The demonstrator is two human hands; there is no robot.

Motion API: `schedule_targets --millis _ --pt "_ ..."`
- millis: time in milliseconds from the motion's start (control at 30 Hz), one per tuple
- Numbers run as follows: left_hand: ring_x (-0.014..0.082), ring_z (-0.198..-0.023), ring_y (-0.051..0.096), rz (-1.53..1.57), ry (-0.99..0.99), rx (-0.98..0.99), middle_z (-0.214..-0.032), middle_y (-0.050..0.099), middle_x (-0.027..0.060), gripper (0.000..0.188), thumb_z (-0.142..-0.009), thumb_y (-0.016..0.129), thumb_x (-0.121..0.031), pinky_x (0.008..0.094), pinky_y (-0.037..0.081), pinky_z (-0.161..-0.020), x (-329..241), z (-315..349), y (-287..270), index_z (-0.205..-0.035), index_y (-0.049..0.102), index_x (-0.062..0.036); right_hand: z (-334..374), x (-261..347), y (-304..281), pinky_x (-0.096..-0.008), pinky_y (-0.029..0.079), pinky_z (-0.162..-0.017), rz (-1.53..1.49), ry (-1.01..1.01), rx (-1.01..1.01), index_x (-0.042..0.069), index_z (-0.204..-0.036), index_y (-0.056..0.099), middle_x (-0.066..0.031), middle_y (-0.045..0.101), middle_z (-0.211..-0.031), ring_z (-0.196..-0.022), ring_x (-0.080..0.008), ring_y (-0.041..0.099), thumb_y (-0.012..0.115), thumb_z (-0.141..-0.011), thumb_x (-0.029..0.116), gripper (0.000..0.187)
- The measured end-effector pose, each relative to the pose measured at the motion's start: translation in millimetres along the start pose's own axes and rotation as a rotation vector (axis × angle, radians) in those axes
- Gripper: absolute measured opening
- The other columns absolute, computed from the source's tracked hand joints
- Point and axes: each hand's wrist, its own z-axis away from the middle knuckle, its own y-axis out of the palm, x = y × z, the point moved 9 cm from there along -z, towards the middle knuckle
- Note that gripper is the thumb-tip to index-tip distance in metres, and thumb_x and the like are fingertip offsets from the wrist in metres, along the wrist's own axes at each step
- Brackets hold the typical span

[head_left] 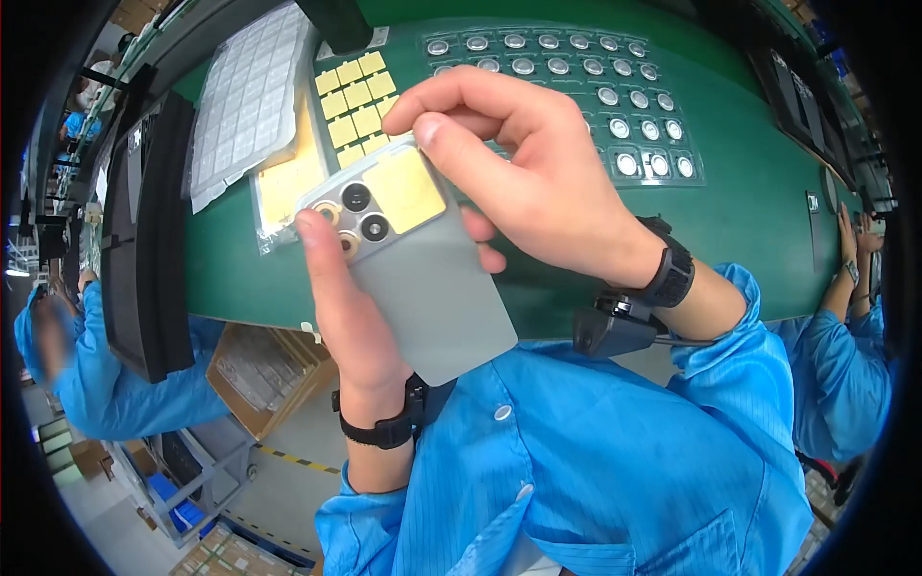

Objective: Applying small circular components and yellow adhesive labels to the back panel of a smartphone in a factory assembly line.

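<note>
A grey smartphone (437, 298), its back facing up, lies tilted in my left hand (348, 312). The left thumb presses beside the round camera lenses, and fingertips show past the phone's right edge. A yellow square sticker (411, 192) covers the back next to the lenses. My right hand (538, 158) is closed at the phone's top edge, its thumb and index finger pinched together just above the sticker. Whatever may be between those fingertips is too small to make out. Just behind the hands lies a sheet of yellow stickers (356, 101).
A clear tray (687, 158) of round metal-rimmed parts lies on the green table (749, 221). White blister trays (245, 106) are stacked at the left, near a black case (144, 230). Co-workers in blue sit on both sides. An open cardboard box (264, 374) stands below the table.
</note>
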Motion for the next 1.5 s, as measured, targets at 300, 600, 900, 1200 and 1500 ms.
schedule_targets --millis 300,600,900,1200,1500 --pt "0.0288 -0.073 0.069 -0.446 0.064 -0.008 -0.091 0.068 0.0168 0.083 -0.095 0.018 -0.070 0.0357 0.055 -0.062 -2 -3 5 -0.127 0.053 -0.0023 -2 -1 -7 -0.0242 0.045 -0.039 -0.135 -0.148 -0.065 -0.003 -0.108 0.060 -0.0040 0.063 -0.073 -0.048 -0.0067 0.053 0.048 -0.096 0.014 0.024" --pt "0.0223 -0.092 0.066 -0.492 0.462 -0.328 -0.109 0.064 0.0128 0.064 -0.102 0.027 -0.059 0.0330 0.053 -0.077 -40 2 -33 -0.130 0.049 -0.0050 2 -14 21 -0.0305 0.046 -0.060 0.185 0.008 0.371 -0.002 -0.110 0.059 -0.0067 0.059 -0.076 -0.064 -0.0144 0.056 0.053 -0.095 0.028 0.034" --pt "0.0187 -0.103 0.062 -0.534 0.444 -0.244 -0.119 0.060 0.0092 0.061 -0.102 0.032 -0.056 0.0318 0.050 -0.087 -39 5 -22 -0.130 0.048 -0.0051 7 -24 32 -0.0357 0.046 -0.064 0.262 -0.051 0.445 -0.002 -0.108 0.054 -0.0112 0.057 -0.081 -0.072 -0.0215 0.056 0.057 -0.092 0.033 0.038" --pt "0.0220 -0.113 0.059 -0.481 0.461 -0.269 -0.128 0.058 0.0092 0.058 -0.104 0.028 -0.051 0.0352 0.047 -0.095 -34 3 -34 -0.135 0.047 -0.0064 7 -36 33 -0.0267 0.039 -0.057 0.222 0.090 0.408 0.005 -0.131 0.051 0.0027 0.048 -0.075 -0.067 -0.0065 0.045 0.056 -0.098 0.033 0.044" --pt "0.0251 -0.116 0.057 -0.493 0.457 -0.254 -0.130 0.056 0.0112 0.060 -0.104 0.027 -0.052 0.0370 0.046 -0.098 -36 7 -34 -0.138 0.044 -0.0057 11 -40 36 -0.0268 0.041 -0.059 0.272 0.112 0.467 0.004 -0.125 0.053 -0.0004 0.054 -0.078 -0.070 -0.0080 0.049 0.056 -0.097 0.037 0.043"
